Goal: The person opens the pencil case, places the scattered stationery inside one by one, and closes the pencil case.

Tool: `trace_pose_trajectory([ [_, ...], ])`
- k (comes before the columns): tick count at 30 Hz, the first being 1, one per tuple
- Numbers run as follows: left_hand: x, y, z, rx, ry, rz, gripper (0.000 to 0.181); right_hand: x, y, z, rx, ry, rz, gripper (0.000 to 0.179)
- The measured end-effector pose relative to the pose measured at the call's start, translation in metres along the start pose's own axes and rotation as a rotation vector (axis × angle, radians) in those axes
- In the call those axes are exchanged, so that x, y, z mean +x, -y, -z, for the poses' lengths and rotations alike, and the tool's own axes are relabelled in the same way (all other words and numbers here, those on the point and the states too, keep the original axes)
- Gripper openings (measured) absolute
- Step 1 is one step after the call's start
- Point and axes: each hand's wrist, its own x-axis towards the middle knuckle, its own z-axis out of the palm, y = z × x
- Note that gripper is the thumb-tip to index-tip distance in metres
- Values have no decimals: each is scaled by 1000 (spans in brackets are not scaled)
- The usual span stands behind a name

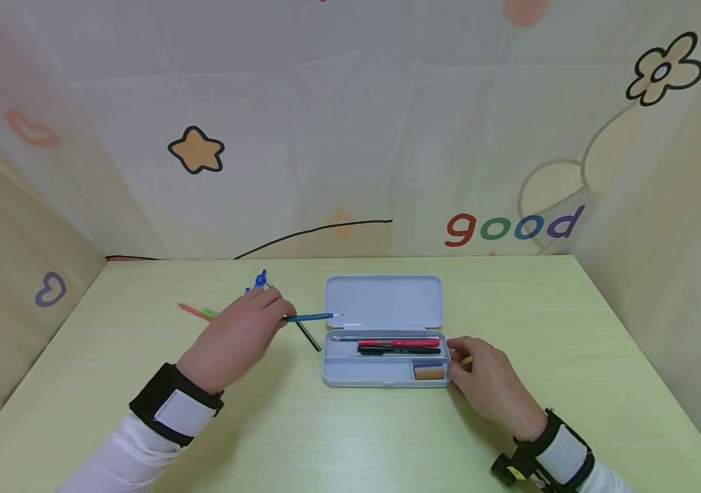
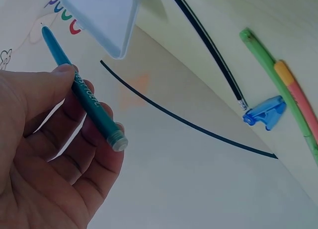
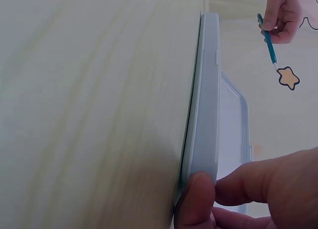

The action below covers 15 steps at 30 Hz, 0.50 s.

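Observation:
My left hand (image 1: pixel 236 339) holds a teal pen (image 1: pixel 310 317) between thumb and fingers, raised over the table just left of the pencil case. In the left wrist view the pen (image 2: pixel 89 100) slants across the fingertips, with its thin tip pointing away. The light blue pencil case (image 1: pixel 365 373) lies with its lid (image 1: pixel 384 301) folded back. Inside are a red pen (image 1: pixel 400 342), a black pen (image 1: pixel 398 351) and a tan eraser (image 1: pixel 428 373) in a small compartment. My right hand (image 1: pixel 492 380) grips the case's right end, its thumb and fingers at the rim.
Left of the case lies a dark striped pencil (image 1: pixel 308 336), with a small blue plastic piece (image 2: pixel 266 112) at its end. Beyond my left hand are a green stick-shaped item (image 2: pixel 273 65) and an orange-and-pink one (image 2: pixel 298 97). A printed curtain (image 1: pixel 326 137) stands behind the table.

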Motion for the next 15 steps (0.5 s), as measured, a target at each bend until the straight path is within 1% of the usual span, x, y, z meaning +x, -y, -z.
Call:
trace_pose_trajectory([
  [4,6,-4,-1,1,-12,-20,19,0,-1,0,-7,-4,0,39],
  [8,11,-9,-1,22,-14,-32,20,0,-1,0,-11,-6,5,38],
  [12,15,-13,-2,36,-3,-30,21,0,-2,0,-5,-2,12,39],
  [15,18,-16,-2,31,18,-19,20,0,-2,0,5,2,14,39],
])
